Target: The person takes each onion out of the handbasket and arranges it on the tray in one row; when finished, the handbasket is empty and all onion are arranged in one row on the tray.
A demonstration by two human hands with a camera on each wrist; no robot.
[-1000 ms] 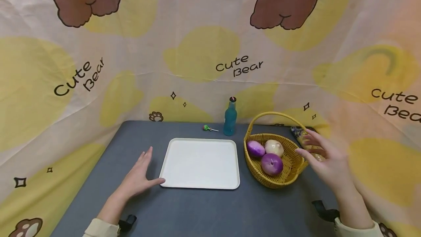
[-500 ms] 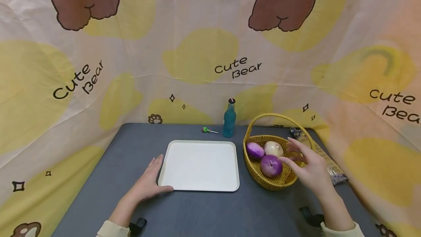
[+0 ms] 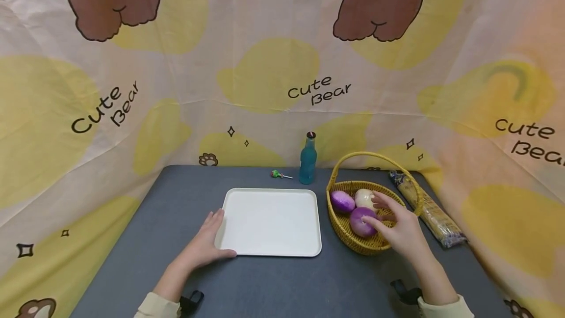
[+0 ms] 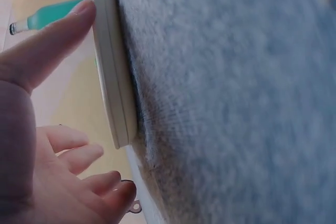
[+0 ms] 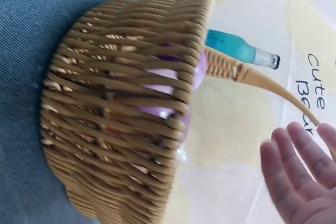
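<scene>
My left hand [image 3: 204, 243] is at the near left corner of a white rectangular tray [image 3: 270, 222]. Its thumb meets the tray's rim [image 4: 109, 72] in the left wrist view, while the other fingers spread past the corner. Over the right side of a yellow wicker basket [image 3: 358, 246], my right hand [image 3: 402, 229] hovers with fingers loosely bent and nothing held. Inside lie a purple onion [image 3: 359, 223] in front, a second purple onion [image 3: 342, 202] at left and a white onion [image 3: 363, 197] behind. My right fingertips overlap the front purple and white onions in the head view.
Behind the tray are a teal bottle [image 3: 308, 161], standing, and a green-and-red lollipop [image 3: 278, 174]. A long packet of yellowish strands [image 3: 434, 215] lies right of the basket. The basket's tall handle [image 3: 371, 153] arches over it. A printed cloth [image 3: 265, 72] hangs behind the grey table [image 3: 282, 283].
My right hand has moved left from beside the basket to over its contents, uncovering the packet. My left hand has moved right, up to the tray's corner.
</scene>
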